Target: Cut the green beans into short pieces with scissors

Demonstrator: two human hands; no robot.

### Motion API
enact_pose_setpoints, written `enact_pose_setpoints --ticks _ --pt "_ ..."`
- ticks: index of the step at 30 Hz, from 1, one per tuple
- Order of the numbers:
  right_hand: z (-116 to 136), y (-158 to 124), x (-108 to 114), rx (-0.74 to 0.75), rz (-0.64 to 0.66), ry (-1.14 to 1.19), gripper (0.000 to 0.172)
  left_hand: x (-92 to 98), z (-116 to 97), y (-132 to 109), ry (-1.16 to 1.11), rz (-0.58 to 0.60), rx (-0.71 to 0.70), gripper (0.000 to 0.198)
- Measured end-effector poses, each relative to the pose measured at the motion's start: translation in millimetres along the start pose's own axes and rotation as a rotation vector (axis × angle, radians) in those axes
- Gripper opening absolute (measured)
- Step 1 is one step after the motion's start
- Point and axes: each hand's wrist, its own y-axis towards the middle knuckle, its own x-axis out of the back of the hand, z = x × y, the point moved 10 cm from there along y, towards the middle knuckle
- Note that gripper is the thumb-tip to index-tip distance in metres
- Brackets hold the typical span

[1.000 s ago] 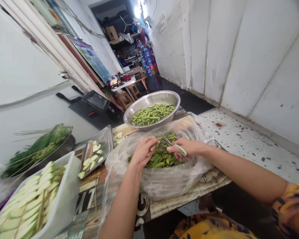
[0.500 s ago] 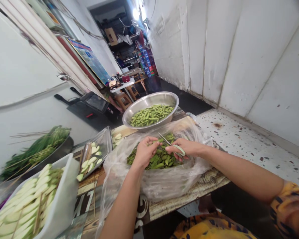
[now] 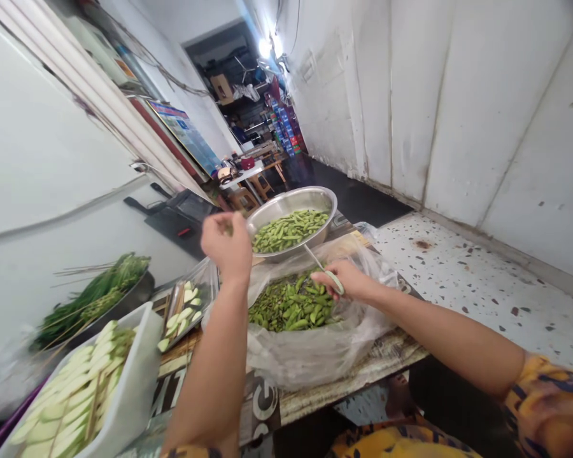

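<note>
My left hand [image 3: 226, 247] is raised at the left rim of a steel bowl [image 3: 332, 207], its fingers curled in a pinch. What it holds, if anything, is too blurred to make out. Green soybean pods [image 3: 291, 229] lie heaped in that bowl. Closer to me, a clear plastic bag [image 3: 305, 362] spreads open around more pods [image 3: 298, 302] and small dark bits. Over the bag's right side, my right hand [image 3: 346, 280] grips scissors [image 3: 335, 282] by their pale green handles, blades pointing up toward the bowl.
A white tub [image 3: 141, 356] of sliced pale vegetable on sticks stands at the lower left. Beside it is a metal tray [image 3: 211, 280] with skewered pieces. Behind, a dark basin [image 3: 146, 286] holds leafy greens [image 3: 95, 296]. The patterned table [image 3: 310, 407] ends near my lap.
My left hand has moved up and left, from the scissors over the bag to the bowl's left rim. My right hand stays over the bag with the scissors. The view has shifted slightly.
</note>
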Motion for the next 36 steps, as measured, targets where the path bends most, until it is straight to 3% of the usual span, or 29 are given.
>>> enact_pose_setpoints --ticks 1,4,6,8,9,11,12,13,16,20,24,28,31,36 --pt "1 1 5 0.005 -0.057 0.044 0.044 -0.7 -11 13 0.091 -0.082 -0.082 0.027" --pt "2 1 17 -0.006 -0.176 0.18 0.039 -43.3 -25 34 0.356 0.129 -0.207 0.052" --pt "5 -1 23 -0.004 -0.221 0.252 0.037 -58.0 -28 22 0.441 0.244 -0.279 0.066" --pt "8 -3 29 0.004 -0.258 0.292 0.034 -65.1 -28 -6 0.422 0.364 -0.359 0.055" --pt "10 -3 30 0.01 -0.265 0.309 0.033 -71.8 -23 -26 0.383 0.48 -0.378 0.043" --pt "11 -4 33 0.018 -0.273 0.336 0.031 -91.7 3 -74 0.312 0.801 -0.312 0.02" --pt "11 -3 33 0.019 -0.271 0.346 0.03 -99.0 21 -96 0.308 0.911 -0.247 0.013" --pt "10 -2 32 0.019 -0.266 0.348 0.03 -102.7 39 -110 0.341 0.938 -0.179 0.014" --pt "7 0 30 0.026 -0.247 0.285 0.031 -113.0 83 -133 0.374 0.917 0.025 0.023" --pt "4 1 12 -0.002 -0.047 0.057 0.041 -119.3 97 -138 0.11 0.907 0.177 0.019" --pt "0 -7 -11 -0.01 0.202 -0.183 0.049 -90.9 104 -135 -0.136 0.835 0.42 0.029" --pt "0 -8 -12 0.037 0.204 -0.35 0.052 -62.0 116 -144 -0.289 0.739 0.638 0.041" --pt "-3 -6 -12 0.032 0.207 -0.457 0.052 -51.3 121 -143 -0.307 0.625 0.656 0.045" --pt "-4 -6 -13 0.022 0.229 -0.503 0.05 -55.9 113 -139 -0.22 0.605 0.514 0.038"
